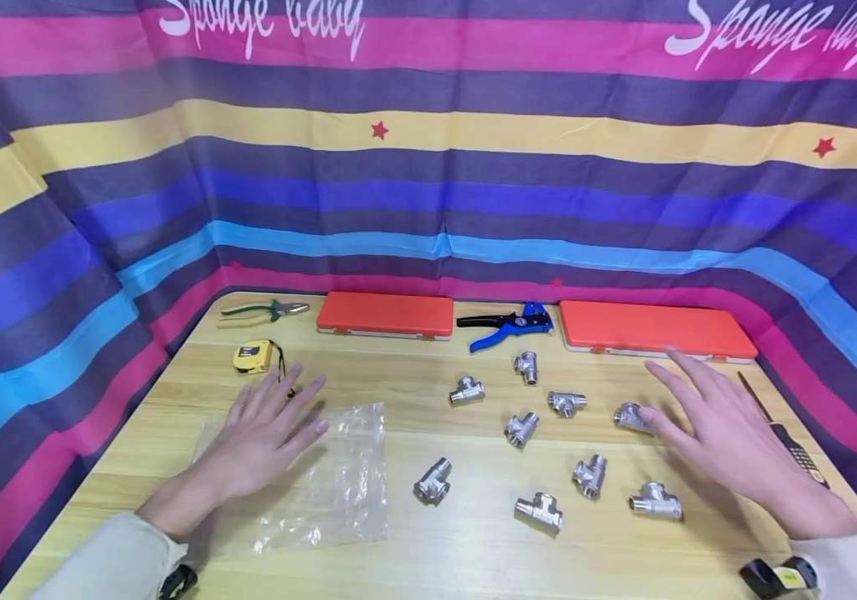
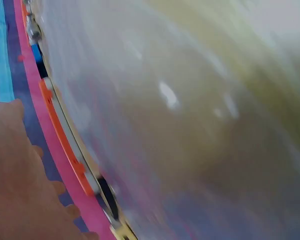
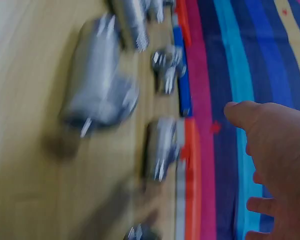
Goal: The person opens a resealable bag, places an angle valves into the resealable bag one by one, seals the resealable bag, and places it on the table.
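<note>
My left hand lies flat with spread fingers on the upper left part of a clear plastic bag on the wooden table. My right hand hovers open, fingers straight, by a metal tee fitting at the right. Several more metal tee fittings, such as the nearest one and one at the left, lie scattered between the hands. Both wrist views are blurred: the left hand shows beside the bag's sheen, and the right hand shows above blurred fittings.
Along the back edge lie green-handled pliers, a yellow tape measure, an orange case, a blue wire stripper and a second orange case. A dark handheld device lies at the right edge. Striped cloth walls surround the table.
</note>
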The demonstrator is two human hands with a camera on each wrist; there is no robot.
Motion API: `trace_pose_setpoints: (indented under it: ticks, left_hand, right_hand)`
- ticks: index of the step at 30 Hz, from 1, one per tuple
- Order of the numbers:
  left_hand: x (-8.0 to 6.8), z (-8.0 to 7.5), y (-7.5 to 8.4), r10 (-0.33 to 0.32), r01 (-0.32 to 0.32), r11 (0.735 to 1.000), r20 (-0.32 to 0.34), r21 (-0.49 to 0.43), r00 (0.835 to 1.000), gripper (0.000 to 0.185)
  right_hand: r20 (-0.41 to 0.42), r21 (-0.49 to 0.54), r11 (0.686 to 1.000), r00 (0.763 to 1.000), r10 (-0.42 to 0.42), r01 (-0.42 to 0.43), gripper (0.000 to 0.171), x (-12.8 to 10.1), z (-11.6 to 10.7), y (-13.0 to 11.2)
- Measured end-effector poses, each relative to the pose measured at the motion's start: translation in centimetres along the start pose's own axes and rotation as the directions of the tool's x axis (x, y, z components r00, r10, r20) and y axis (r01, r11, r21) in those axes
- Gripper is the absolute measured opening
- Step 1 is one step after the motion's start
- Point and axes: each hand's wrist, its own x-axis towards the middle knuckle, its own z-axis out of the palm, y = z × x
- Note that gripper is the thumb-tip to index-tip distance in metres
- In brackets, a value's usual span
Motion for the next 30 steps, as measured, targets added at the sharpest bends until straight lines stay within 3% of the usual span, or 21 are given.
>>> trace_pose_setpoints:
  ticks: [5, 10, 15, 21, 25, 30]
  left_hand:
    - [0.0, 0.7, 2.6, 0.08, -0.08, 0.997, 0.019, -0.011, 0.997, 0.073]
    - [-0.4, 1.4, 4.6, 0.124, -0.124, 0.992, 0.084, -0.003, 0.989, 0.085]
    - [-0.9, 2.3, 5.3, 0.107, -0.106, 0.994, 0.148, -0.011, 0.983, 0.089]
    - [-1.3, 3.1, 5.7, 0.107, -0.11, 0.994, 0.116, 0.015, 0.987, 0.074]
    - [-1.6, 3.0, 6.2, 0.089, -0.086, 0.995, 0.096, -0.042, 0.991, 0.061]
    - [-2.0, 2.3, 7.2, 0.044, -0.034, 0.988, 0.067, -0.149, 0.997, 0.056]
  right_hand:
    - [-0.005, 0.053, 0.996, 0.998, -0.064, 0.065, 0.068, 2.4, 0.0, -4.0]
    - [0.018, 0.113, 0.983, 0.989, -0.145, 0.142, 0.066, 4.5, 1.0, -8.3]
    - [0.044, 0.163, 0.959, 0.97, -0.241, 0.231, 0.064, 6.2, 2.7, -12.5]
    - [0.068, 0.245, 0.912, 0.932, -0.355, 0.33, 0.06, 7.6, 4.6, -17.3]
    - [0.131, 0.326, 0.892, 0.92, -0.371, 0.313, 0.058, 8.1, 5.5, -20.1]
    - [0.232, 0.456, 0.872, 0.921, -0.312, 0.181, 0.051, 8.7, 6.8, -22.8]
